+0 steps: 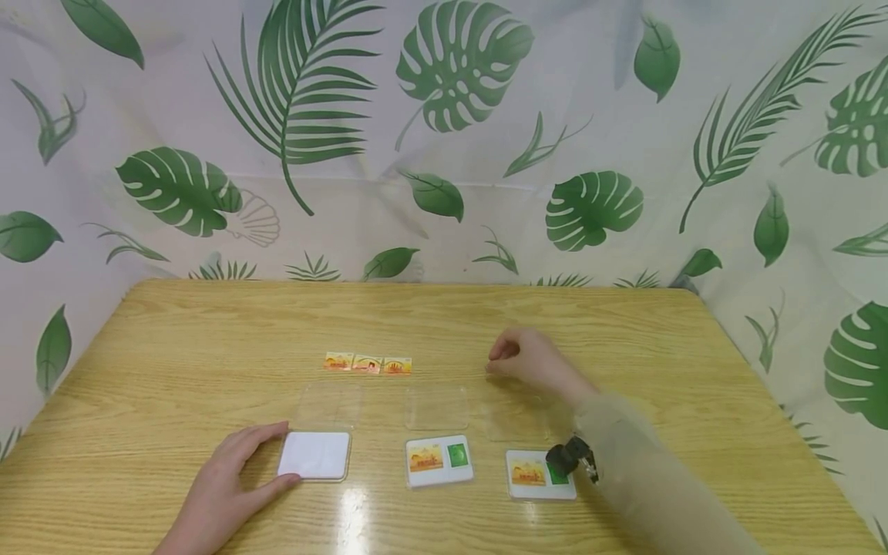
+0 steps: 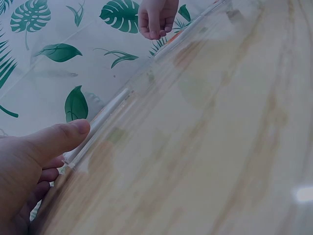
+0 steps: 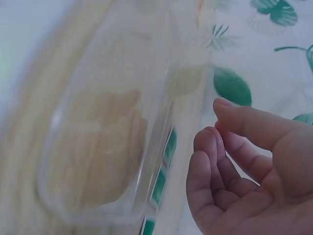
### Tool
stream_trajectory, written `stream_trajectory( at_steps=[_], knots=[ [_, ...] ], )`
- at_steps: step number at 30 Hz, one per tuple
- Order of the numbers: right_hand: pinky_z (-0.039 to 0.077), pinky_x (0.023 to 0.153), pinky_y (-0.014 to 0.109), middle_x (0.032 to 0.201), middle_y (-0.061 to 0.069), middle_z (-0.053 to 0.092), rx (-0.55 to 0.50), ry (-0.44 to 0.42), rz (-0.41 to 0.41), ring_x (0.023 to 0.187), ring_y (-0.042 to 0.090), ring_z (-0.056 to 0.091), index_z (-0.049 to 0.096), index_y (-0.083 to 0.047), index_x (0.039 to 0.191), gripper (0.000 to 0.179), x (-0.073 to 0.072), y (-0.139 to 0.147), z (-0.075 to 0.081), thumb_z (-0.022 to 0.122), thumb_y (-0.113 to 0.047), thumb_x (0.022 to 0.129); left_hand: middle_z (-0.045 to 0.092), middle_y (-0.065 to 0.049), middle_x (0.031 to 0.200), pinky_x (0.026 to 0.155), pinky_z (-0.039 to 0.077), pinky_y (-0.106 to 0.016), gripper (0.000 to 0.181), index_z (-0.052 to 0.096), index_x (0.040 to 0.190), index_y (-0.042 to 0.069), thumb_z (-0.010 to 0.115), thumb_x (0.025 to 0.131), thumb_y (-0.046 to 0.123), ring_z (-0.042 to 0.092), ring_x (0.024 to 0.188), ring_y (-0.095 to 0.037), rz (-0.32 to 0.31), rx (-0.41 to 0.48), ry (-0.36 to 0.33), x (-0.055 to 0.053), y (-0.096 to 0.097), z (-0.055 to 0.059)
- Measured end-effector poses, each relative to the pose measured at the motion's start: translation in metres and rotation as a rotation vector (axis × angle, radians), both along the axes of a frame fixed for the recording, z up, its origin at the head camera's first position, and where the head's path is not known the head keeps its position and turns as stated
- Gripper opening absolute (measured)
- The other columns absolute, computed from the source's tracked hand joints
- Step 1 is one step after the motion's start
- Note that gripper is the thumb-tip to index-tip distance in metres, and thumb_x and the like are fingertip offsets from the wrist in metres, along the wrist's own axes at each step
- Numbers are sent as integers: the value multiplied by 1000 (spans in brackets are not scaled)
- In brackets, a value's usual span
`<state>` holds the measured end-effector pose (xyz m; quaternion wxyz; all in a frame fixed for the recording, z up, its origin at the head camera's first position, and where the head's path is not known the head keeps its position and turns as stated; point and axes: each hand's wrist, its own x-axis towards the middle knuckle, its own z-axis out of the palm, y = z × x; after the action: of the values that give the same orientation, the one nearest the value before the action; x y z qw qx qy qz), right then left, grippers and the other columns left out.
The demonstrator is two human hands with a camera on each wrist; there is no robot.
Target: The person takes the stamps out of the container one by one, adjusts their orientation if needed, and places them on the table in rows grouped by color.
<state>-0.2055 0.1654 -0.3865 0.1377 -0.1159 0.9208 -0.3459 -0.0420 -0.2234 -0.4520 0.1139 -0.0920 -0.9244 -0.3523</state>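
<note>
At the table's left front, my left hand point(image 1: 232, 482) grips a clear case with a blank white card point(image 1: 314, 455) by its left side, thumb near and fingers far. My right hand point(image 1: 534, 364) is behind the rightmost clear lid point(image 1: 516, 422), with its fingers curled and thumb tip against the index finger. I cannot tell whether a small thing sits between those tips. Beside that hand, small green stickers point(image 3: 159, 187) stand in a row past the lid in the right wrist view; in the head view they are hidden. Three orange-yellow stickers point(image 1: 368, 364) lie farther back.
Two more clear lids, the left lid point(image 1: 328, 406) and middle lid point(image 1: 437, 408), lie behind the cases. The middle case point(image 1: 439, 461) and right case point(image 1: 529, 474) hold white cards with orange and green stickers. A black wrist camera point(image 1: 572, 456) covers part of the right one.
</note>
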Motion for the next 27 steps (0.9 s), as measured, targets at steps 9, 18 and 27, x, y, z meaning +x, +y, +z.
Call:
stream_trajectory(
  at_steps=[9, 18, 27],
  knots=[
    [49, 73, 30, 84, -1, 61, -51, 1, 100, 79, 15, 55, 65, -12, 87, 10, 21, -19, 8, 74, -16, 85, 62, 1, 119, 93, 39, -37, 58, 62, 122, 13, 84, 71, 31, 51, 112, -20, -6, 3, 26, 1, -1, 0],
    [50, 70, 28, 83, -3, 61, -93, -49, 189, 76, 14, 56, 64, -12, 88, 15, 40, -35, 4, 76, -21, 83, 62, 1, 119, 93, 38, -35, 58, 62, 121, 13, 85, 71, 30, 51, 112, -20, -11, 5, 37, 1, -1, 1],
    [52, 70, 27, 82, -5, 63, -136, -125, 294, 76, 13, 59, 64, -13, 88, 19, 59, -49, 1, 78, -22, 80, 62, -2, 119, 93, 39, -44, 58, 61, 122, 12, 85, 71, 29, 50, 113, -24, -13, 17, 22, 1, -1, 0]
  ],
)
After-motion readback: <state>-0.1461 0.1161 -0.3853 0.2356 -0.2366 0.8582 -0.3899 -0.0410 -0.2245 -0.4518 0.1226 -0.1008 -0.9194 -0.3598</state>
